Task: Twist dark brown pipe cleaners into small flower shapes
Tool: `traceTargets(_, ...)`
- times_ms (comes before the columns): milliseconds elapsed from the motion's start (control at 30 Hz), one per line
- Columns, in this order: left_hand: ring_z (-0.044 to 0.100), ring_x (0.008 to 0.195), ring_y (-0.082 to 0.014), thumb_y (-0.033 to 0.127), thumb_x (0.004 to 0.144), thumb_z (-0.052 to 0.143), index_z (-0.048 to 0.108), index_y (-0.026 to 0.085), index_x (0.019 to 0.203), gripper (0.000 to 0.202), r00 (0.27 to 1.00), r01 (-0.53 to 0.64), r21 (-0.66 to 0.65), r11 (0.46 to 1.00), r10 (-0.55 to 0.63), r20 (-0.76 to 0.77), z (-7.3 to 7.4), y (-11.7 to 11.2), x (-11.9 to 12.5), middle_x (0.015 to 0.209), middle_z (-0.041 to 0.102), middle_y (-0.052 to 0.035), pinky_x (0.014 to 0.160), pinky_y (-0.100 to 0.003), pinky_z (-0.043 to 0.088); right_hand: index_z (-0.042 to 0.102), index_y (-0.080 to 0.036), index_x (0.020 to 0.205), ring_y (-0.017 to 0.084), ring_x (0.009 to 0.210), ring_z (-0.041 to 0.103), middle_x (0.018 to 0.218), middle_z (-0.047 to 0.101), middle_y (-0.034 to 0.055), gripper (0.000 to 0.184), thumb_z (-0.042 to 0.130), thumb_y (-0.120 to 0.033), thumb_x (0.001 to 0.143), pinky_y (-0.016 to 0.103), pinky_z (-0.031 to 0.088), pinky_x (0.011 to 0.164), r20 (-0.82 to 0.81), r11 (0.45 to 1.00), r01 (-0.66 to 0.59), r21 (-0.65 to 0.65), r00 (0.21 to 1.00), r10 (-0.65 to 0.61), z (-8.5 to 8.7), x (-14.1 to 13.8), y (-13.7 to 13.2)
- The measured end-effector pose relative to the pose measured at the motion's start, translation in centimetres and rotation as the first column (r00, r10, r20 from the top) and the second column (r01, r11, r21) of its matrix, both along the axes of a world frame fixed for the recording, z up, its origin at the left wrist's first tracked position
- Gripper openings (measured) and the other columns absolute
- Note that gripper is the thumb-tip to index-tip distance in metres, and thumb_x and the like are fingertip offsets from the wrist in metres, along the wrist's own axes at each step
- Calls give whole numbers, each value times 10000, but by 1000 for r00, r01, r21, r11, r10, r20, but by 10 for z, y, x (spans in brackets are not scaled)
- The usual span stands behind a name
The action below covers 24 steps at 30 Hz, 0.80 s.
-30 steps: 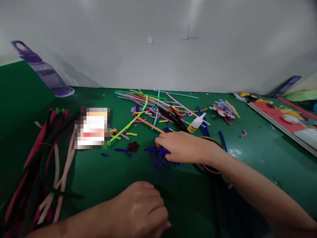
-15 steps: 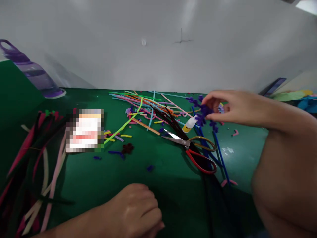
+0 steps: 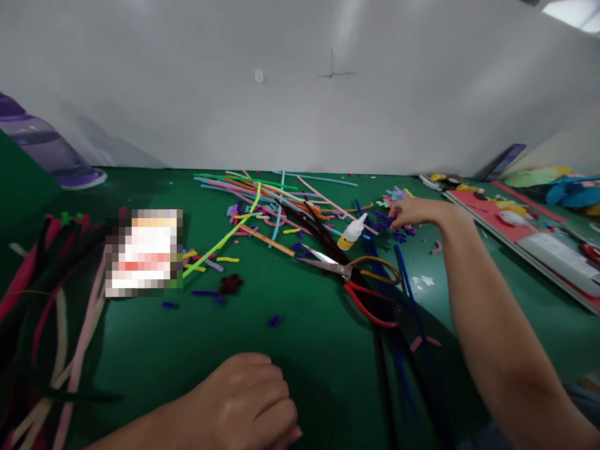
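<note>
My right hand (image 3: 410, 212) reaches to the back right of the table, its fingers pinched on a purple pipe-cleaner snowflake (image 3: 383, 221). The snowflake is low at the tabletop, beside a small pastel pipe-cleaner piece (image 3: 396, 195) partly behind my hand. My left hand (image 3: 255, 400) rests at the front as a loose fist, with nothing visible in it. Left of the snowflake stands a white glue bottle (image 3: 352, 232) with a yellow label. Open scissors (image 3: 347, 271) with red and tan handles lie across dark pipe cleaners. A brown pipe-cleaner flower (image 3: 230, 284) lies left of centre.
Loose coloured pipe cleaners (image 3: 267, 190) spread along the back, by a white partition (image 3: 300, 112). A bundle of pipe cleaners (image 3: 60, 325) and a blurred-out package (image 3: 143, 256) are at left, with a purple water bottle (image 3: 51, 150) behind. A red-covered book or folder (image 3: 506, 225) lies right.
My right hand has moved away from me and down to the table with the purple snowflake. My left hand stays a fist. The view has turned right, showing the red book or folder.
</note>
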<state>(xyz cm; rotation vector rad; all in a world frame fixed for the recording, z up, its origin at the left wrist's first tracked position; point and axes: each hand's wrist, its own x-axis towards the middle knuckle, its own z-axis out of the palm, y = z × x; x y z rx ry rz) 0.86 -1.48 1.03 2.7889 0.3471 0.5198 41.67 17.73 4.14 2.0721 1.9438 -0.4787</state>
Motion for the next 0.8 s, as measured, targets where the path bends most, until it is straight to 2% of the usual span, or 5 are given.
traceTargets(67, 474, 534, -142, 133, 913, 416, 523, 164, 698, 242, 1000, -2, -2, 1000, 2, 3, -1, 0, 0, 568, 552, 1, 528, -278, 384, 639, -130, 886, 176, 571, 577, 636, 624, 64, 249, 654, -260, 674, 276, 403, 527, -13, 992, 40, -123, 999, -41, -5, 2, 1)
traceTargets(267, 462, 525, -146, 128, 917, 394, 519, 163, 689, 262, 1000, 9, -2, 1000, -9, 6, -4, 1, -1, 565, 546, 1, 520, -288, 372, 634, -109, 915, 183, 528, 588, 607, 628, 79, 312, 676, -305, 677, 282, 418, 515, -44, 978, 79, -191, 995, -89, -7, -2, -1)
traceTargets(500, 460, 523, -149, 120, 921, 371, 526, 160, 684, 286, 1000, 9, -21, 1000, -9, -2, -3, -1, -1, 566, 538, 3, 500, -297, 365, 657, -144, 912, 223, 693, 652, 720, 685, 97, 203, 581, -265, 768, 290, 457, 629, 49, 971, 160, 175, 984, -171, 5, 20, 5)
traceTargets(633, 466, 535, -149, 126, 924, 362, 533, 160, 691, 291, 1000, -2, -19, 1000, 2, -6, 1, -3, -2, 580, 545, 0, 516, -300, 382, 689, -143, 793, 234, 660, 662, 668, 689, 98, 136, 568, -160, 733, 298, 479, 612, 36, 962, 233, 140, 970, -240, -4, 33, 6)
traceTargets(800, 469, 541, -148, 146, 934, 353, 533, 161, 695, 299, 1000, 4, -29, 1000, -4, -10, 1, -1, -1, 592, 551, -3, 523, -298, 389, 690, -167, 915, 203, 611, 661, 682, 699, 48, 216, 568, -221, 745, 273, 496, 583, -58, 956, 222, 191, 975, -214, -18, 41, 7)
